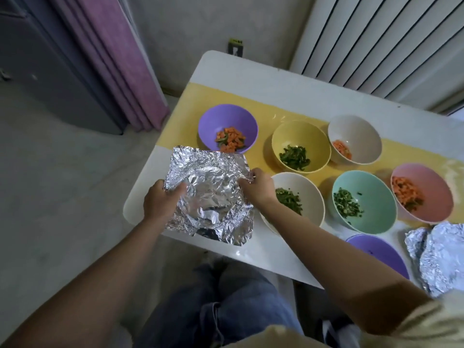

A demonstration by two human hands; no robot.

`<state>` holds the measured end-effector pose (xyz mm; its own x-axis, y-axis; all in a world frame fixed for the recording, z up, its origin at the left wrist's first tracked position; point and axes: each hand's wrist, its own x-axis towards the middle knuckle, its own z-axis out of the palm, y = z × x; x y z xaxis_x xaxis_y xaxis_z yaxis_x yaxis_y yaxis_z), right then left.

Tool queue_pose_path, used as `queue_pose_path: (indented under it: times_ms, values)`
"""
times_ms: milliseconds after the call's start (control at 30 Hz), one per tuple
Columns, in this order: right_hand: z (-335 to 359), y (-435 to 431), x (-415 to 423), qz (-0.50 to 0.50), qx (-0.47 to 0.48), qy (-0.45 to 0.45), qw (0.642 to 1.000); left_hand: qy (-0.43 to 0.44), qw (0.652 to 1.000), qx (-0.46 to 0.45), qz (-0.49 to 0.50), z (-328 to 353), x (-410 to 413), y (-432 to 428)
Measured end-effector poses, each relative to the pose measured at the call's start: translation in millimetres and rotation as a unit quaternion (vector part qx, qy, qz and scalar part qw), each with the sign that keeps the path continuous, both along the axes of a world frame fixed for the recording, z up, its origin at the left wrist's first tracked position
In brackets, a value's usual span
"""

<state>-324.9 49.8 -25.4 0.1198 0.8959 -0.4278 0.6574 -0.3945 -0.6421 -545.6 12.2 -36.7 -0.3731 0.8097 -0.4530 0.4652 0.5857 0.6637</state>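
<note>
– Silver crumpled aluminium foil sheet [211, 194] is being held by both hands over the near left corner of the white rectangular table [226, 71]. Is the position being confirmed?
– Being confirmed. Its near edge is hanging past the table edge, and its far edge is lying just in front of the purple round bowl of carrot and green pieces [226, 116]. A round imprint is showing in the middle of the sheet. Whether anything is standing under it cannot be told.
– Left hand [160, 199]?
– The fingers are being curled over the left edge of the sheet, and the foil is being gripped there.
– Right hand [258, 187]?
– The far right corner of the sheet is being pinched between the thumb and bent fingertips. The wrist is being held above the cream bowl of chopped greens [311, 197].
– Are the surroundings being logged?
– Being logged. A yellow strip [251, 96] is lying across the table. A yellow bowl of green strips [298, 133] and a white bowl with a few carrot pieces [356, 126] are standing on it. Nearer the person, a teal bowl of chopped greens [371, 182] and a pink bowl of carrot with some green [431, 179] are standing side by side. A second purple bowl [376, 249] is sitting at the near edge, with more crumpled foil pieces [442, 254] just to its right.
</note>
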Motion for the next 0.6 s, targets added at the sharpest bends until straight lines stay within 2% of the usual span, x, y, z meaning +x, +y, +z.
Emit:
queue_pose_path:
  times_ms: [133, 233, 333, 467, 600]
  values:
    - [-8, 3, -17, 0.014, 0.005, 0.001, 1.000, 0.015, 0.999, 0.024, 0.043, -9, -14, -7]
    - [-17, 5, -28, -0.006, -0.008, 0.021, 1.000, -0.007, 0.996, 0.043, 0.074, -15, -19, -11]
    - [-22, 3, -35, -0.013, 0.006, 0.012, 1.000, 0.005, 0.996, 0.058, 0.062, -18, -24, -7]
    - [-31, -7, -42, -0.068, 0.048, -0.008, 0.996, 0.016, 0.996, 0.081, 0.032, -22, -30, -5]
    - [-41, -14, -46, -0.123, 0.011, 0.023, 0.992, -0.014, 0.997, 0.080, 0.012, -31, -37, -9]
